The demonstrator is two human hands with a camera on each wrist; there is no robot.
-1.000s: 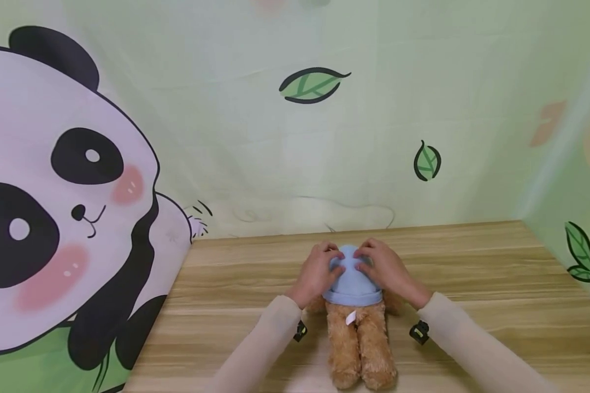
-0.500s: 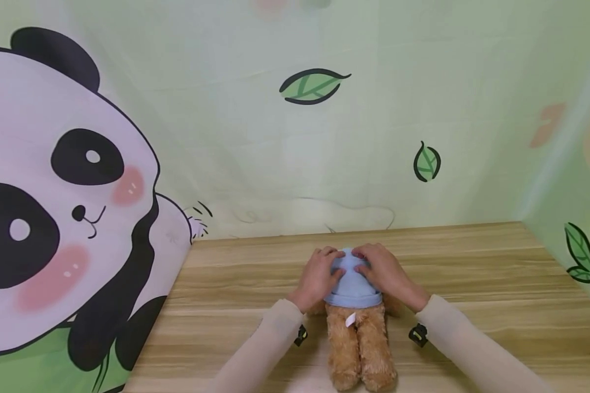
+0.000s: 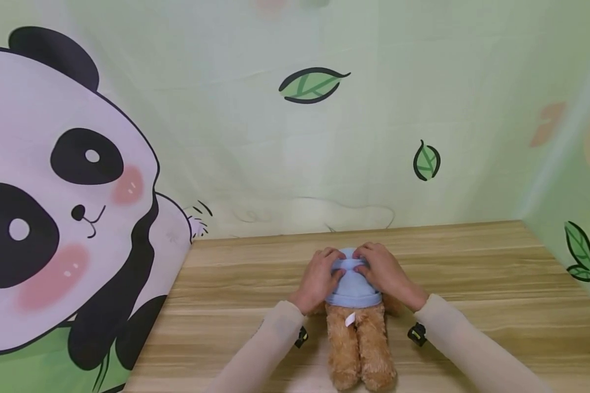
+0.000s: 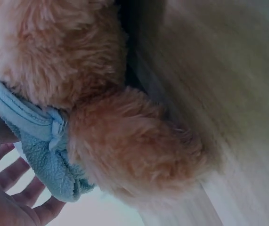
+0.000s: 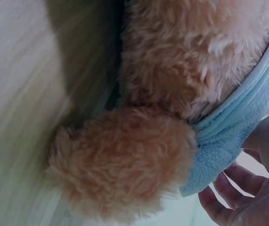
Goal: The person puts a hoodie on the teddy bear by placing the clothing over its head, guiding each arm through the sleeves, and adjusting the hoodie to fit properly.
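A brown furry plush toy [image 3: 344, 344] lies on the table with its two legs pointing toward me and a small white tag at its seat. Its upper part wears a light blue fuzzy garment [image 3: 352, 289] with a hemmed lower edge. My left hand [image 3: 318, 279] pinches the upper left of this cloth, while my right hand [image 3: 387, 274] pinches the upper right. A crosswise fold stands between the fingertips. Both wrist views show a stubby plush arm [image 4: 134, 146] sticking out beside the blue cloth [image 5: 228, 141]. The toy's head is not visible in the head view.
A wood-grain table [image 3: 236, 273] carries the toy. Behind it hangs a pale green backdrop [image 3: 255, 147] with printed leaves, and a large printed panda [image 3: 142, 218] fills the left side. Dark wrist devices [image 3: 417, 334] sit under both sleeves.
The top of the blue garment has drawn slightly toward me, and a crosswise fold has appeared between the hands. Both hands have shifted only slightly.
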